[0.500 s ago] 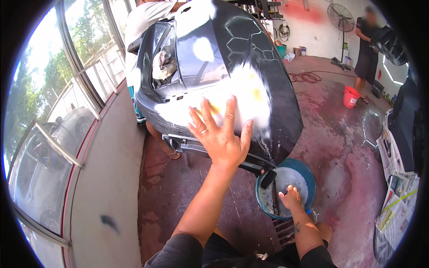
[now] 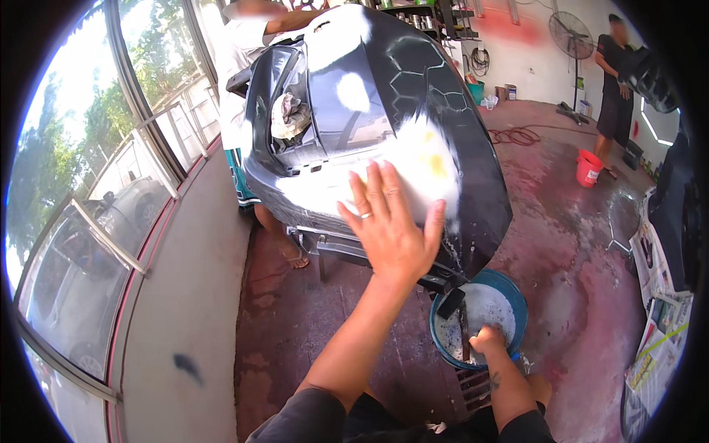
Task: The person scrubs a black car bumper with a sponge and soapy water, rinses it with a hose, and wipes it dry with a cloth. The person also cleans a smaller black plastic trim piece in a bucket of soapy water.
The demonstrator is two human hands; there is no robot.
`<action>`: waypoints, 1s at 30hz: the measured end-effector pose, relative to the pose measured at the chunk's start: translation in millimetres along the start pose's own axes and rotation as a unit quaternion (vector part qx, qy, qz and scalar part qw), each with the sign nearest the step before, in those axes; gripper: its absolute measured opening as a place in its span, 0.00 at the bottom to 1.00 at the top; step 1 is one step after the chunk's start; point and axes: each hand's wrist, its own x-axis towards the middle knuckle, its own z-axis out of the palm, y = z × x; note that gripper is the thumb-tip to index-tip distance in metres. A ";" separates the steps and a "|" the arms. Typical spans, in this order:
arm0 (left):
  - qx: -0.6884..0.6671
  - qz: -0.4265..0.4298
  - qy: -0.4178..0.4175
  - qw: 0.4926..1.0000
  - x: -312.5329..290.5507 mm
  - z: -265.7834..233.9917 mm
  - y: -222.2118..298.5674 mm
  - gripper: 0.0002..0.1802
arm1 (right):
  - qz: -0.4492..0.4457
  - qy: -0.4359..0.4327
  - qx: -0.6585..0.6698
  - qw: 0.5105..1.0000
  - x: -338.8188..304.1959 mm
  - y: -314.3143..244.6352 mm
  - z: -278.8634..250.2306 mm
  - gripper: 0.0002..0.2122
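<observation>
A black car bumper with white sanded patches stands raised in front of me. My left hand, a ring on one finger, lies flat with fingers stretched out over the white patch near the bumper's lower edge. Below it and to the right, a blue-green bucket holds cloudy, sudsy water. My right hand is lowered into the near side of this bucket, fingers curled down. Whatever it may hold is hidden. A dark support bar with a black block at its top crosses the bucket.
Behind the bumper, a person in a white shirt rests an arm on its top. Another person in black stands far right near a red bucket. Glass windows line the left; newspaper-covered parts are at right.
My left hand has shifted slightly right and down, its fingers closer together. My right hand has gone lower into the bucket, fingers curling in. The view has turned a little left.
</observation>
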 end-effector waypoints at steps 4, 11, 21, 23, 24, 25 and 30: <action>-0.032 0.052 -0.001 0.998 1.4 5.4 23.6 0.57 | -0.013 0.017 0.037 0.999 12.7 11.6 6.7 0.27; 0.053 0.046 -0.006 0.998 -11.3 -5.1 -17.2 0.52 | -0.043 0.022 0.038 0.998 15.1 19.1 9.4 0.25; 0.066 -0.042 0.030 0.996 -9.3 -10.8 -59.5 0.42 | 0.013 0.035 0.045 0.998 2.5 10.3 -5.5 0.23; 0.050 -0.044 0.029 0.997 -11.0 -9.0 -53.1 0.41 | 0.014 0.044 0.048 0.998 -6.1 6.8 -10.1 0.23; 0.057 -0.039 0.031 0.997 -10.8 -11.1 -52.2 0.41 | 0.005 0.038 0.050 0.998 -16.7 -2.1 -15.6 0.23; 0.066 -0.034 0.032 0.997 -10.4 -13.2 -50.6 0.41 | -0.004 0.031 0.053 0.998 -25.4 -11.9 -21.0 0.24; 0.008 0.008 0.021 1.000 3.4 -12.5 -3.7 0.35 | -0.001 0.025 0.050 0.998 -17.6 1.3 -17.3 0.25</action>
